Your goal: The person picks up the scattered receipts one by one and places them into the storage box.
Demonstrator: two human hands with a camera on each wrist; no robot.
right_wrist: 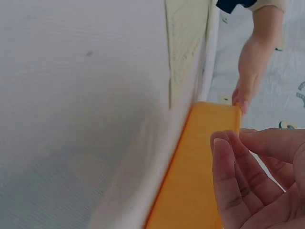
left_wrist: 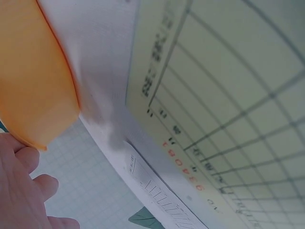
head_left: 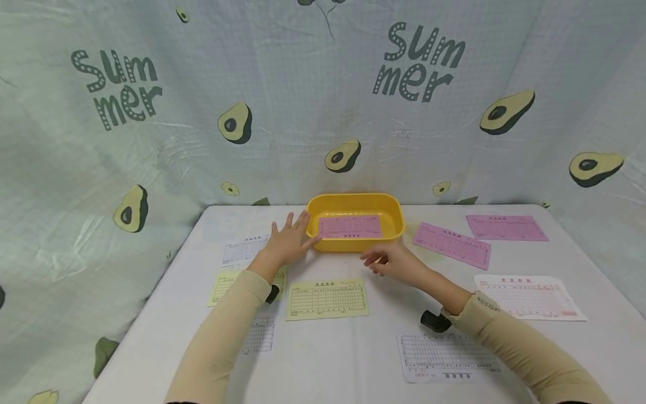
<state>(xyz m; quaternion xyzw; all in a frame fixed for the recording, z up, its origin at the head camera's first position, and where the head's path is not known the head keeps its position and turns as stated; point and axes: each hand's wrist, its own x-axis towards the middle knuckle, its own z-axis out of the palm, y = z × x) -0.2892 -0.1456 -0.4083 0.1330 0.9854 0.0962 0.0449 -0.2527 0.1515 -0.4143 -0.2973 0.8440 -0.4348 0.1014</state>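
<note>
A yellow plastic basin [head_left: 353,246] stands at the back of the table, with a pink form slip [head_left: 350,226] lying inside it. Fingers spread, my left hand [head_left: 287,246] rests at the basin's left end; in the left wrist view its fingertips [left_wrist: 27,158] touch the orange-looking rim. My right hand [head_left: 398,262] hovers just before the basin's front right corner. Its fingers [right_wrist: 226,164] are loosely bent with nothing between them. Below the basin lies a yellow form slip [head_left: 328,299], the nearest paper in front of both hands.
Two pink slips [head_left: 451,245] lie right of the basin, above a white slip with red print [head_left: 530,297]. A blue-printed slip [head_left: 444,359] is partly under my right forearm. Other slips, including a yellow one [head_left: 222,287], lie around my left arm. A patterned curtain [head_left: 282,112] hangs behind the table.
</note>
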